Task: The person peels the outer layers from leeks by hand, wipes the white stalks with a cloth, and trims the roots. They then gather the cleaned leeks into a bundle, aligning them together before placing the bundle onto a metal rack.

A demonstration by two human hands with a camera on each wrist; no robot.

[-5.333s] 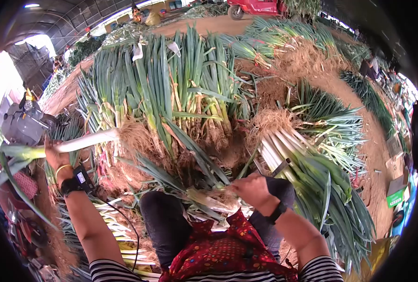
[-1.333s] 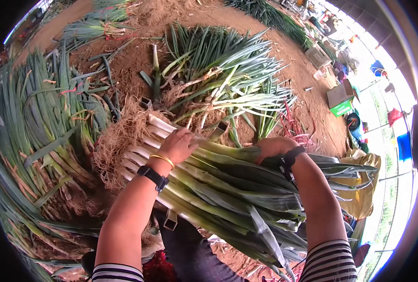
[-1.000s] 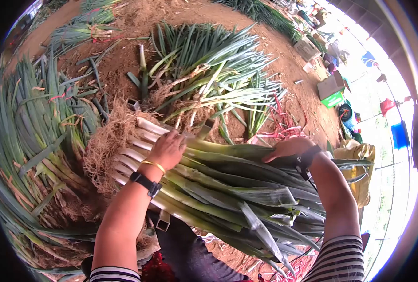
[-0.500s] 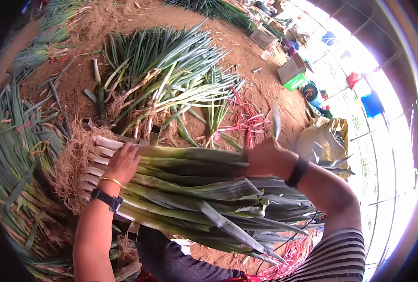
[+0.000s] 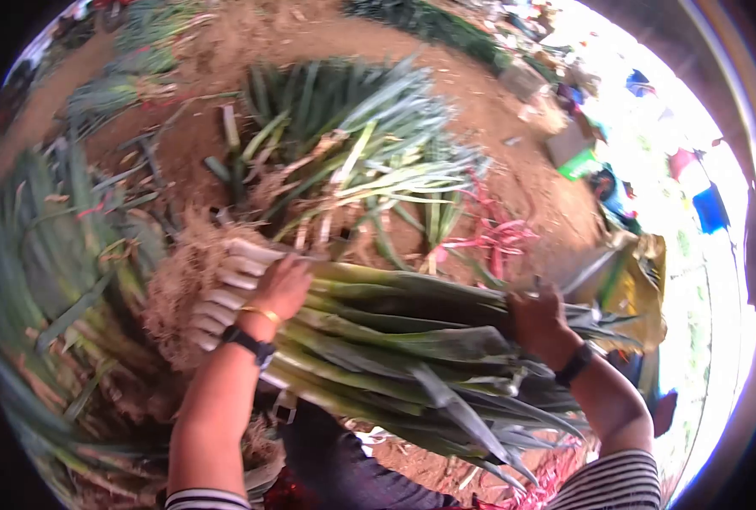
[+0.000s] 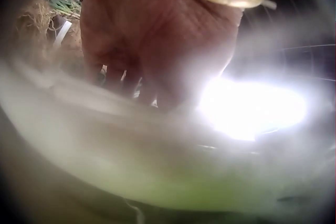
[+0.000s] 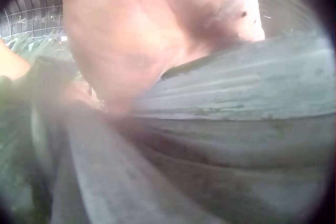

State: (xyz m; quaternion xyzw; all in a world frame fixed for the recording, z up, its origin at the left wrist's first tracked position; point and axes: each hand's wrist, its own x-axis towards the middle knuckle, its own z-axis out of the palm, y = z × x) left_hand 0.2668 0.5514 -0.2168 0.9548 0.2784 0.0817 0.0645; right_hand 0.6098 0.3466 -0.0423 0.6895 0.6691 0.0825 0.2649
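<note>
A bundle of leeks (image 5: 378,340) with white stalks and long green leaves lies across the middle in the head view. Its tangled roots (image 5: 182,289) point left. My left hand (image 5: 283,287) rests on the stalks near the white ends, fingers reaching over the far side. In the left wrist view, the left hand (image 6: 157,40) has its fingers extended behind a pale stalk (image 6: 105,145). My right hand (image 5: 538,321) grips leaves near the right end. In the right wrist view, leek leaves (image 7: 247,87) gather under the right hand (image 7: 142,35); its fingertips are mostly hidden.
Standing leeks (image 5: 55,255) crowd the left. Beyond the bundle lies a pile of leeks (image 5: 352,136) on brown soil. Red ties (image 5: 497,238) lie to its right, near a yellow sack (image 5: 642,289). A metal tube end (image 5: 285,406) sticks out below the bundle.
Earlier my left hand held up one leek on the left; now both hands are at the bundle. In the last half second, the right hand has moved rightward along the leaves toward their tips.
</note>
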